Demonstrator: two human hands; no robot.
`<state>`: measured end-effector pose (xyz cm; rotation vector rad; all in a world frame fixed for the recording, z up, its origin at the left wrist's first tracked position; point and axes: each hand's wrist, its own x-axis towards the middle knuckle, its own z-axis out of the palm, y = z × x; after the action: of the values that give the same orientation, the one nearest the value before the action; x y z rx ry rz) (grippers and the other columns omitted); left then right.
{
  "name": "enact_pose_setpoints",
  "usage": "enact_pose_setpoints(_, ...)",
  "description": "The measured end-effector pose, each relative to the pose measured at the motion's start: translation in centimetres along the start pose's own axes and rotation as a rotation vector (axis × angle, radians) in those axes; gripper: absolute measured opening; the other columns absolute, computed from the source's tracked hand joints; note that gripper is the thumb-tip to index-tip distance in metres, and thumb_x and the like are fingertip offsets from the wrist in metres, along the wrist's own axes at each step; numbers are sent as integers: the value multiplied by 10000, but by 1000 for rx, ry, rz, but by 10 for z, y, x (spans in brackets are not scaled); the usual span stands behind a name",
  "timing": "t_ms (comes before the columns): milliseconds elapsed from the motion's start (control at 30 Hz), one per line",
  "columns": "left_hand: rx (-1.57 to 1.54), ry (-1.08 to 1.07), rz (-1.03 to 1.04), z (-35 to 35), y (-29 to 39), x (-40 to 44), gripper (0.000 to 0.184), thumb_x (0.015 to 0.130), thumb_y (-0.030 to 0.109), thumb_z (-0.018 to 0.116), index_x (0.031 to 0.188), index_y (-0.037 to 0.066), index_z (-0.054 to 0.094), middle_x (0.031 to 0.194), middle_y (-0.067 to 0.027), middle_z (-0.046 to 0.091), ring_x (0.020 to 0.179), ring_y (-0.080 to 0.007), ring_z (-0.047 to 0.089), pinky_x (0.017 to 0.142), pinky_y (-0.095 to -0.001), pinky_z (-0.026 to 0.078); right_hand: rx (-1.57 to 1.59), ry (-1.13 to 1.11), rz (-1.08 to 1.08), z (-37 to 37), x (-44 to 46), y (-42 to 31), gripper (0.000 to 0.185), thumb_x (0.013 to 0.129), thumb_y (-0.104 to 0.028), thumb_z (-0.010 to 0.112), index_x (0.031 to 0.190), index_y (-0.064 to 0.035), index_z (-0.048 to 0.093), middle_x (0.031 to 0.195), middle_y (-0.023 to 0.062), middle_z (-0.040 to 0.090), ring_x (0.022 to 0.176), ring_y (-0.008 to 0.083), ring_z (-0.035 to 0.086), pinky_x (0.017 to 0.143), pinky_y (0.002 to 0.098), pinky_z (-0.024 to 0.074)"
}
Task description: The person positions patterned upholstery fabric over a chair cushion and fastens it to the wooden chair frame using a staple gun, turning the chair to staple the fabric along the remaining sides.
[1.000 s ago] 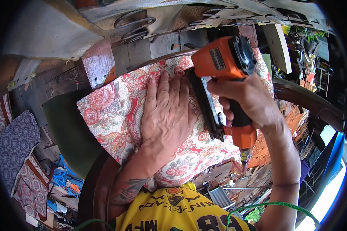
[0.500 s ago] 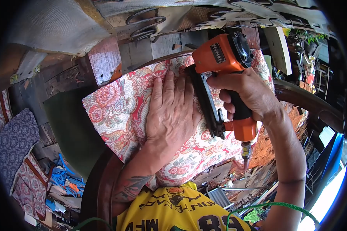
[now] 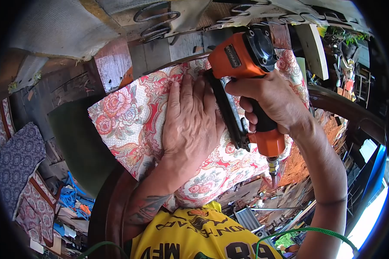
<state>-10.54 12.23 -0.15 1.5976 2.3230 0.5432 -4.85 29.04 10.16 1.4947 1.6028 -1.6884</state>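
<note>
My left hand (image 3: 190, 118) lies flat, palm down, on a red and cream floral fabric (image 3: 125, 112), with its fingers stretched toward the far edge. In my right hand (image 3: 272, 101) is an orange and black pneumatic staple gun (image 3: 233, 56), gripped by its black handle. The gun's long black magazine lies just right of my left fingers, over the fabric. Its nose is close to the fabric near my fingertips; whether they touch, I cannot tell. An air fitting (image 3: 273, 166) shows at the handle's lower end. Dark curved wood (image 3: 112, 207) borders the fabric at lower left.
Coiled metal springs (image 3: 157, 23) and pale webbing (image 3: 60, 30) hang across the top. Another curved wooden rail (image 3: 345, 108) is at right. Dark green material (image 3: 78, 146) and patterned fabric pieces (image 3: 17, 155) lie left. A green cord (image 3: 307, 233) crosses at lower right.
The staple gun and my right hand have shifted slightly left and up in the view. My left hand stays flat on the fabric, and the surroundings have moved a little with the camera.
</note>
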Motion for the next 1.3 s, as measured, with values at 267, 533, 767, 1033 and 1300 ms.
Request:
enact_pose_setpoints(267, 38, -6, 7, 1, 1, -1, 627, 888, 350, 689, 1357, -50, 576, 1419, -185, 625, 1409, -382, 539, 1259, -521, 281, 7, -18, -25, 6, 3, 7, 196, 926, -179, 715, 891, 5, 657, 638, 21, 584, 506, 116, 598, 443, 309, 527)
enact_pose_setpoints(533, 30, -30, -7, -2, 1, -1, 610, 903, 330, 675, 1368, -54, 584, 1458, -192, 600, 1439, -383, 509, 1276, -532, 261, 4, 18, -71, 6, 0, 11, 176, 941, -163, 699, 909, 6, 663, 614, 24, 595, 487, 111, 605, 427, 297, 513)
enact_pose_setpoints(767, 54, -24, 28, -4, -1, -7, 578, 977, 316, 631, 1437, -30, 574, 1510, -173, 570, 1480, -359, 467, 1286, -541, 242, -6, 48, -68, 6, 1, 11, 183, 933, -184, 704, 931, -4, 668, 621, 24, 588, 484, 117, 598, 426, 302, 515)
enact_pose_setpoints(1033, 60, -43, -57, -19, -1, -20, 591, 991, 369, 633, 1469, 24, 594, 1532, -157, 543, 1466, -356, 461, 1256, -547, 293, -1, 58, 0, 2, 3, 11, 203, 917, -186, 703, 897, 10, 650, 635, 29, 582, 494, 122, 596, 438, 314, 525)
enact_pose_setpoints(1300, 66, -33, -47, -14, -5, -19, 605, 999, 387, 605, 1480, 20, 585, 1505, -168, 560, 1461, -370, 460, 1246, -570, 297, -28, 47, -44, 5, 1, 11, 196, 908, -179, 704, 888, 2, 631, 646, 15, 576, 499, 119, 593, 458, 312, 531)
